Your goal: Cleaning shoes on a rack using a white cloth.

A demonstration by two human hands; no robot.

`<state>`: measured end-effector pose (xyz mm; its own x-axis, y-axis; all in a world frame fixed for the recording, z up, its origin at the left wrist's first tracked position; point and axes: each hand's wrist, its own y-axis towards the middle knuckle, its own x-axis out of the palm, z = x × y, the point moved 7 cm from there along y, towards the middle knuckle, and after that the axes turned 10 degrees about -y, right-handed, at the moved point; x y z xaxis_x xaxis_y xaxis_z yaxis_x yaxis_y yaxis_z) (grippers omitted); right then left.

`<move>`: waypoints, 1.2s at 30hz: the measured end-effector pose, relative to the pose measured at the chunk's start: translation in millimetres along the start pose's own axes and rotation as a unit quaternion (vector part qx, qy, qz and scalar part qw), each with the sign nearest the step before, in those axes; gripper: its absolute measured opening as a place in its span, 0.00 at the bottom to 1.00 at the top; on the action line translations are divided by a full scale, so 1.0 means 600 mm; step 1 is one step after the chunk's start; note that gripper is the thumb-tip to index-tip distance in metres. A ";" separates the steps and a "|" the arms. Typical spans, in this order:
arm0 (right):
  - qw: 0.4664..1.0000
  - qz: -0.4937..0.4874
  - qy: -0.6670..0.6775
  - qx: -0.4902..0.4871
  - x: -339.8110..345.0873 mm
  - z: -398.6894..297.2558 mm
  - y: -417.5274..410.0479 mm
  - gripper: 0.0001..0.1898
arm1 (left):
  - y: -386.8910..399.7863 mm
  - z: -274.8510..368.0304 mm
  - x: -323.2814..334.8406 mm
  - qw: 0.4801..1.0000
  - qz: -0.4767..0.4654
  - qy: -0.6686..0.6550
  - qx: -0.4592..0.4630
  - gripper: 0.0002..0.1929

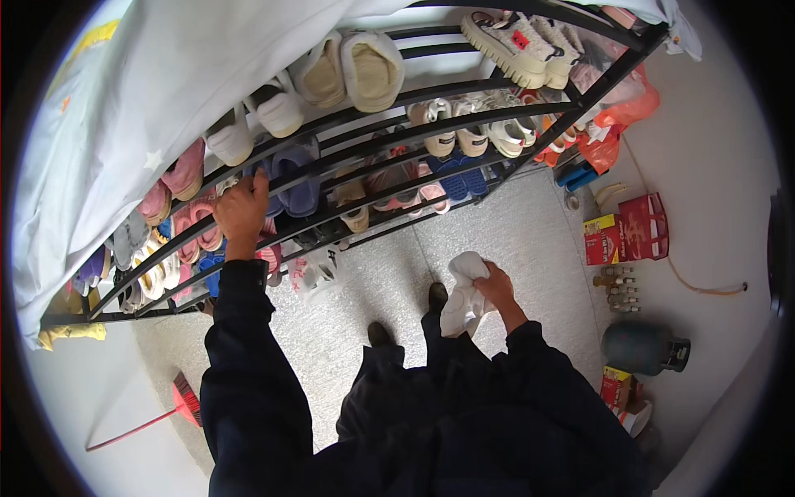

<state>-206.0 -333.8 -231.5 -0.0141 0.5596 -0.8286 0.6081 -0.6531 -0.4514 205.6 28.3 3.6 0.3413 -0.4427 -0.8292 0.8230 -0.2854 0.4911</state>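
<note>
A black metal shoe rack [372,140] holds rows of shoes and slippers. On one of its shelf bars rests my left hand [241,208], its fingers curled at the bar beside blue-grey slippers [297,180]. My right hand [495,287] grips a white cloth-like item [464,298] over the floor, to the right of my feet. White slippers [372,71] and cream knit sneakers [509,46] stand on the upper shelf. A pale fabric cover [186,81] drapes over the upper left of the rack.
A clear plastic bag [317,270] lies on the floor by the rack. Along the right wall are red boxes [643,227], small bottles [616,290] and a gas cylinder [643,348]. A red broom [183,401] leans at lower left. Red plastic bags [630,99] hang at upper right.
</note>
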 end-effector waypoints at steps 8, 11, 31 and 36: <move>0.943 0.277 -0.072 -0.169 -0.340 -0.073 0.099 0.35 | -0.028 0.006 0.000 0.999 0.032 -0.018 -0.007 0.15; 0.871 0.414 -0.124 -0.235 -0.512 -0.125 0.114 0.31 | -0.074 0.071 -0.023 0.990 0.128 -0.014 0.063 0.15; 0.928 0.240 0.148 -0.245 -0.697 -0.138 0.361 0.24 | -0.054 0.587 0.386 0.952 -0.076 -0.292 0.051 0.24; 0.916 0.269 0.149 -0.256 -0.684 -0.154 0.378 0.24 | -0.002 0.586 0.499 0.969 -0.039 -0.229 0.080 0.21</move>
<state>11.2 -664.3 36.8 0.5680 0.3905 -0.7244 0.7573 -0.5927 0.2743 147.4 -402.9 -151.3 0.0134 -0.7342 -0.6788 0.7447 -0.4457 0.4968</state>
